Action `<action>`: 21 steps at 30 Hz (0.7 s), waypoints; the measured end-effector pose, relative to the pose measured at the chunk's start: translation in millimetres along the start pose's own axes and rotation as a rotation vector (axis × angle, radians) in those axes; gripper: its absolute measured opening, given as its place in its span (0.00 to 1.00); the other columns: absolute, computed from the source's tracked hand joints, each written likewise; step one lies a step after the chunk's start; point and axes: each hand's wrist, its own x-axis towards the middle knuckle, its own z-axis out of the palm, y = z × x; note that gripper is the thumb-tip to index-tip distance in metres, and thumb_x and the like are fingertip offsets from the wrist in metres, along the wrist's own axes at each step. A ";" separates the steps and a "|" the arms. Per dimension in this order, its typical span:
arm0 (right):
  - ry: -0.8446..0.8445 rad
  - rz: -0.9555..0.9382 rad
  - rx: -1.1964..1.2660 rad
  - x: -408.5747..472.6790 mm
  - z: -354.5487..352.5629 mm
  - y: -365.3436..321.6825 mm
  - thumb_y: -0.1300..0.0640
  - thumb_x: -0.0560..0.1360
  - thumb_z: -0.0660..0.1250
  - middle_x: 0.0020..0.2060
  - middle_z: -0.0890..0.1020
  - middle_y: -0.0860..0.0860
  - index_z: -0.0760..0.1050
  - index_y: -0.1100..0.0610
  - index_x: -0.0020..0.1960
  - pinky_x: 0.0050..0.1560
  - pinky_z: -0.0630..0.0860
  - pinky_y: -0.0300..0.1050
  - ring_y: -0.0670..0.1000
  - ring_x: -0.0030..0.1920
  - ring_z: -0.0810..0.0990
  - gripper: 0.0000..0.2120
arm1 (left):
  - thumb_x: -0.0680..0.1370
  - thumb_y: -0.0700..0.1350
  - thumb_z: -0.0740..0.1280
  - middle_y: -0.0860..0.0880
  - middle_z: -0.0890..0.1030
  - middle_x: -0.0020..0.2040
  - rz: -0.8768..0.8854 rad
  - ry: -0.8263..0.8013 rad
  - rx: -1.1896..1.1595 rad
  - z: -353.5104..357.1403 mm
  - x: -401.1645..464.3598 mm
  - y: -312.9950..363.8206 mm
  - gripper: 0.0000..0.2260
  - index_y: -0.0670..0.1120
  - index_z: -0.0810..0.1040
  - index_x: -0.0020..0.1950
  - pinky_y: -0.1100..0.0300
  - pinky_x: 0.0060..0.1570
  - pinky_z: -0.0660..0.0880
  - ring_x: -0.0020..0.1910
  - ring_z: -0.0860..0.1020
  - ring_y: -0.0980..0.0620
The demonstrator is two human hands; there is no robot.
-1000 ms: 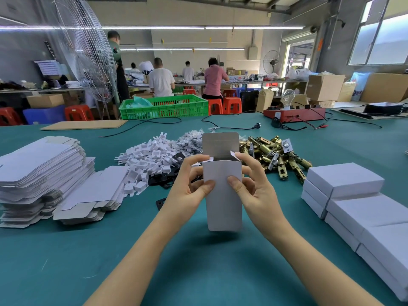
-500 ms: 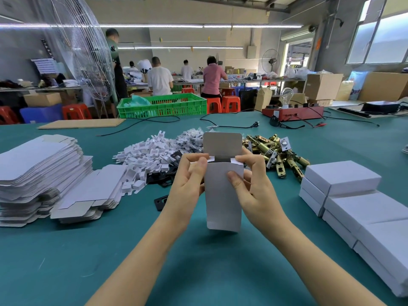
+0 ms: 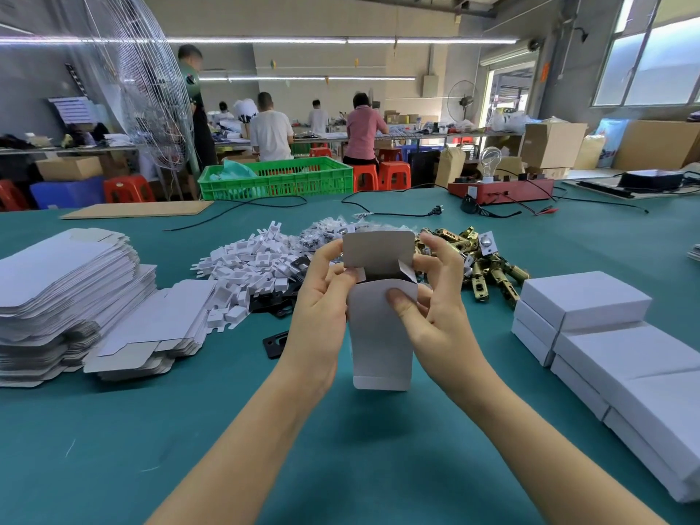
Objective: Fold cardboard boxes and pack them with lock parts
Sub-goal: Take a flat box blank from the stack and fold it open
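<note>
A small white cardboard box (image 3: 380, 335) stands upright above the green table, its top lid flap raised and its mouth open. My left hand (image 3: 322, 297) grips its left side with the thumb near the left top flap. My right hand (image 3: 435, 293) grips its right side, thumb pressed on the front panel. Behind the box lie brass lock parts (image 3: 481, 259), a heap of white plastic pieces (image 3: 250, 263) and black plates (image 3: 276, 341).
Stacks of flat unfolded boxes (image 3: 68, 297) fill the left. Folded white boxes (image 3: 606, 335) are piled at the right. Farther back are a green crate (image 3: 276, 180), cables, a red device with a bulb (image 3: 500, 187) and several people at another bench.
The box has opened out at the top, and its side flaps now show. My left thumb has moved up from the front panel to the top left flap.
</note>
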 end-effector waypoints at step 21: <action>-0.024 0.109 0.035 -4.0 1.1 1.0 0.55 0.75 0.64 0.40 0.79 0.41 0.71 0.46 0.52 0.36 0.74 0.44 0.47 0.38 0.79 0.08 | 0.77 0.57 0.66 0.48 0.75 0.43 0.029 -0.028 0.079 -0.6 -7.4 -8.8 0.08 0.54 0.78 0.49 0.51 0.46 0.69 0.44 0.72 0.49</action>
